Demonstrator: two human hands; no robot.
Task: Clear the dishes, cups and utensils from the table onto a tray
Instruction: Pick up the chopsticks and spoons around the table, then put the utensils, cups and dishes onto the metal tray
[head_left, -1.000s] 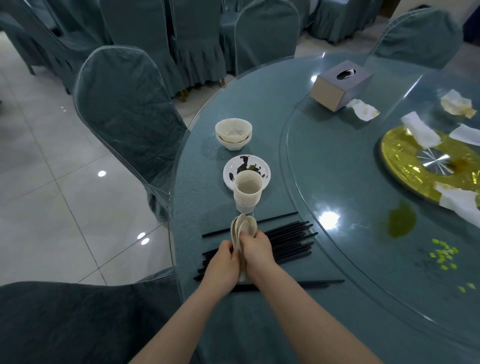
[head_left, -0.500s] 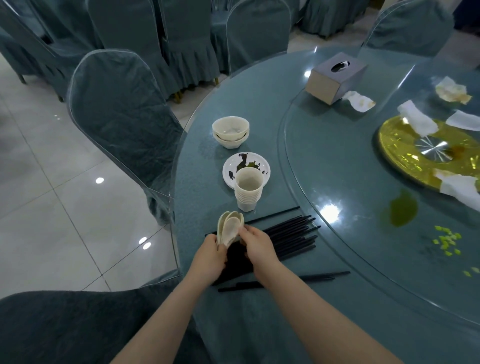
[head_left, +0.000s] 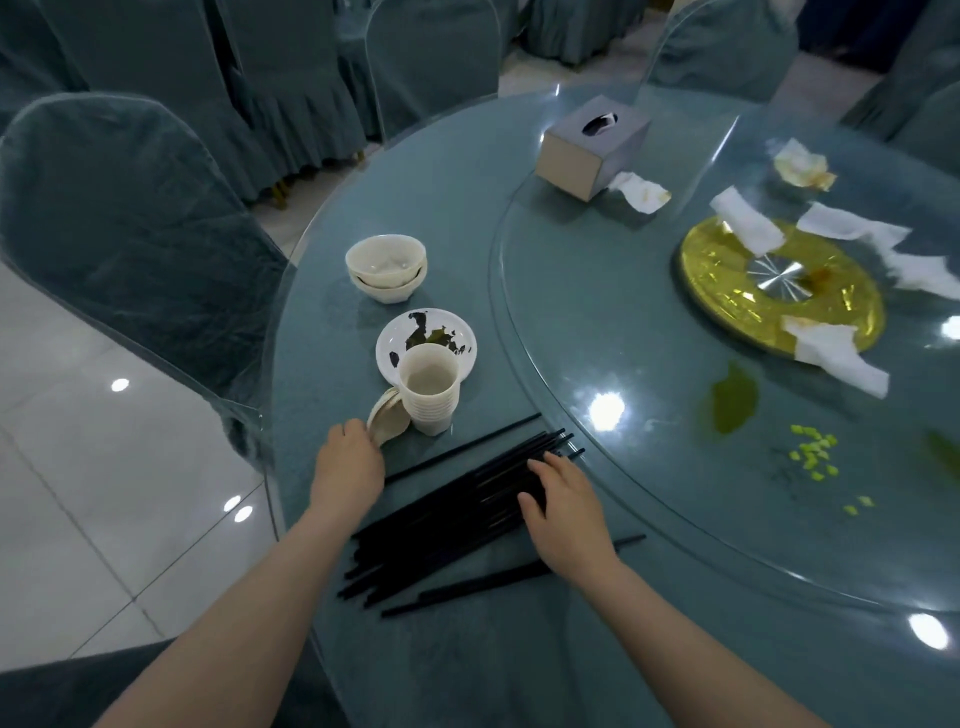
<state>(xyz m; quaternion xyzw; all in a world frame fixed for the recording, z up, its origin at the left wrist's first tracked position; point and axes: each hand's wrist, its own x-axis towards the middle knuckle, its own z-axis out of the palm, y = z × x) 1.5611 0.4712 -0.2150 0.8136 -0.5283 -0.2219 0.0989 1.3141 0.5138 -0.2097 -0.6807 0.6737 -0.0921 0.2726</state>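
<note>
Spoon handles (head_left: 388, 422) — hidden behind left hand (head_left: 347, 467).

I see bare tabletop (head_left: 447, 208) beyond the stacked bowls (head_left: 387, 267); nearer me, stacked cups (head_left: 431, 389), saucer (head_left: 427, 340) and chopstick pile (head_left: 457, 504) crowd the edge.

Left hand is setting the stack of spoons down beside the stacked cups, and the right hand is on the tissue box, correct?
Not quite. The head view shows the right hand on the pile of black chopsticks, not the tissue box, which sits untouched farther across the table. The rest holds: the left hand holds the spoons beside the stacked cups.
</note>
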